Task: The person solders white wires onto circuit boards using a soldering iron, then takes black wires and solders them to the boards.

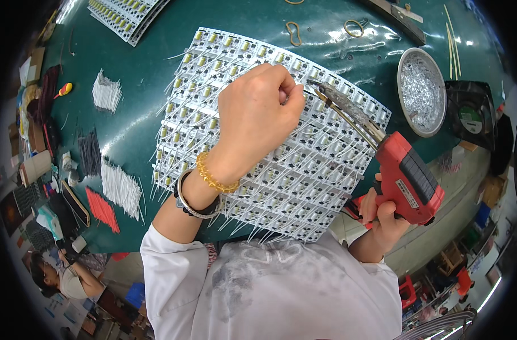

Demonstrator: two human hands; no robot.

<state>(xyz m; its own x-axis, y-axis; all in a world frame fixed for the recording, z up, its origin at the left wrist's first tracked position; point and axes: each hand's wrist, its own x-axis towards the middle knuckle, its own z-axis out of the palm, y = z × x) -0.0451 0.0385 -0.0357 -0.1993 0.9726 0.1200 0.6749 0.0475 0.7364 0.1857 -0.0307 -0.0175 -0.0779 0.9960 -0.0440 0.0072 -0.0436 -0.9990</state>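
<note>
A large panel of small circuit boards (321,164) lies in front of me on the green table, with rows of yellowish components and many thin white wires standing out from it. Over its upper middle, my left hand (261,107) is closed in a pinch; whatever is between the fingertips is hidden from this view. My right hand (386,212) grips the handle of a red and black soldering gun (408,178) at the panel's right side. The gun's long metal tip reaches up and left over the panel, ending just right of my left fingers.
Bundles of white wires (121,190), black wires (90,153) and red wires (103,209) lie at left. More circuit panels (125,17) are stacked far left. A metal bowl (425,133) of silvery scraps stands right, beside a black fan (471,116). Rubber bands (293,34) lie at the back.
</note>
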